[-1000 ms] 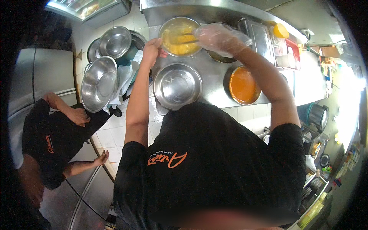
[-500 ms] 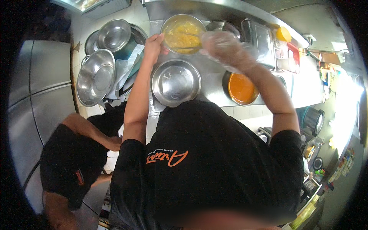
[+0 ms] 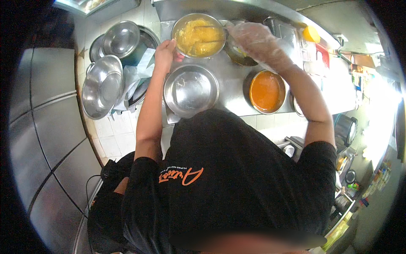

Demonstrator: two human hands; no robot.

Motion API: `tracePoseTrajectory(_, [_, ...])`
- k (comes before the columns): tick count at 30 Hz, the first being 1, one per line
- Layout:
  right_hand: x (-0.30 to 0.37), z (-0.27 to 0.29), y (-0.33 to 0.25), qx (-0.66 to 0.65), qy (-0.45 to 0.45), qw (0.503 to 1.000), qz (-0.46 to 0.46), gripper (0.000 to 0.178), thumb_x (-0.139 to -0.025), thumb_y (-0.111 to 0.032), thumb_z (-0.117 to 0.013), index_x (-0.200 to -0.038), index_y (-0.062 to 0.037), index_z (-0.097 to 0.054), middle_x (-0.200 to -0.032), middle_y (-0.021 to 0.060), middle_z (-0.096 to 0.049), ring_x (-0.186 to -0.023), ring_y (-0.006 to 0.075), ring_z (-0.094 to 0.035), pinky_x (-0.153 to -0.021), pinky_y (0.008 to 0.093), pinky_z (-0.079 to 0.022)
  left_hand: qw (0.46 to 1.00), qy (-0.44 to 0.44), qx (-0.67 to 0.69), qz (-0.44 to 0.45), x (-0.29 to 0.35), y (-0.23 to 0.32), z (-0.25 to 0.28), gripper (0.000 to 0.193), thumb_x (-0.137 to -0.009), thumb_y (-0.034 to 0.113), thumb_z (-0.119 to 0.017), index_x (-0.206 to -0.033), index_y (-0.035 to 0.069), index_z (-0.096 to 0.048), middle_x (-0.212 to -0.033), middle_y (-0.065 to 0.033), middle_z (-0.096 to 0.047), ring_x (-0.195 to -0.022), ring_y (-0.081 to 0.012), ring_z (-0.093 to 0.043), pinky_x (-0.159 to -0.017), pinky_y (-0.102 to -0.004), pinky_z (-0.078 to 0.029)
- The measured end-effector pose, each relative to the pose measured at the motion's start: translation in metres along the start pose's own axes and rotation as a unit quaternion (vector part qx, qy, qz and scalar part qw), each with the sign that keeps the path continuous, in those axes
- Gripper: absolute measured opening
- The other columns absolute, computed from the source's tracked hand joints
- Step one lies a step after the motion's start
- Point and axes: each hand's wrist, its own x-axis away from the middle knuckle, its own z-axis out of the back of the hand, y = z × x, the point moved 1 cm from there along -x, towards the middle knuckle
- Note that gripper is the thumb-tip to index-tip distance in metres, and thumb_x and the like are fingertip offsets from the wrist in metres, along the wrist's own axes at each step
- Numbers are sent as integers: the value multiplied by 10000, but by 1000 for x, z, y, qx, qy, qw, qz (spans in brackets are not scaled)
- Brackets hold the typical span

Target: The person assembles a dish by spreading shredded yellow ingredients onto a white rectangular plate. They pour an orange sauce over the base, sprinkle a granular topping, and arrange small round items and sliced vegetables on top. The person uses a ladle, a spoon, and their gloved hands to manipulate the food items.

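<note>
While the head camera looks straight down, the left hand [image 3: 164,54] rests on the rim of a round shiny metal bowl of yellow food [image 3: 198,35] at the far side of the steel counter [image 3: 230,86], its fingers curled against the edge. The right hand [image 3: 256,40], in a thin crinkly see-through glove, hangs just right of that bowl; I cannot tell how its fingers sit. Nearer lies an empty metal bowl [image 3: 190,89], and beside it a bowl of smooth orange sauce [image 3: 265,91]. A black shirt [image 3: 237,182] hides the counter's front edge.
</note>
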Motion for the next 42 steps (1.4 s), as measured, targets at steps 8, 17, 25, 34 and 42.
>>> tracePoseTrajectory(8, [-24,-51,11,20,-54,998,-3,214,-955,-183,-601,-1106,-31,-601,-825,114,-691,-777,305,-721,-646,416,-589,999,-13,-32,13,-8,5,3,318,-1052,257,-522,-901,-2,-626,-684,-83,-615,-573,-191,-664,-493,-307,-558])
tracePoseTrajectory(17, [7,-36,-63,-38,-104,974,-198,765,-950,-443,-641,-1428,106,-407,-1121,230,-659,-1122,362,-639,-926,428,-542,865,18,-492,-97,44,23,19,479,-1027,433,-522,-1102,-32,-611,-941,-282,-684,-1013,-485,-622,-905,-538,-481])
tracePoseTrajectory(25, [104,-4,-137,-327,-122,890,-295,477,-964,-370,-631,-1319,-54,-613,-953,211,-696,-910,358,-673,-797,462,-530,858,-69,-500,-97,119,-13,85,229,-930,189,-662,-909,-16,-562,-744,-217,-635,-676,-383,-644,-636,-440,-491])
tracePoseTrajectory(34, [189,15,-119,-342,-121,835,-414,297,-955,-251,-641,-1176,-54,-662,-944,193,-691,-903,381,-667,-826,475,-524,845,96,-511,-127,91,97,218,158,-936,123,-605,-855,-7,-568,-683,-106,-603,-630,-160,-483,-599,-354,-434])
tracePoseTrajectory(42, [227,11,-141,-252,-30,851,-460,303,-953,-282,-657,-1154,-56,-665,-1027,166,-686,-964,348,-662,-868,457,-528,911,55,-363,-190,-168,281,242,388,-980,225,-614,-1192,-101,-613,-1117,-172,-706,-959,-245,-687,-852,-376,-567])
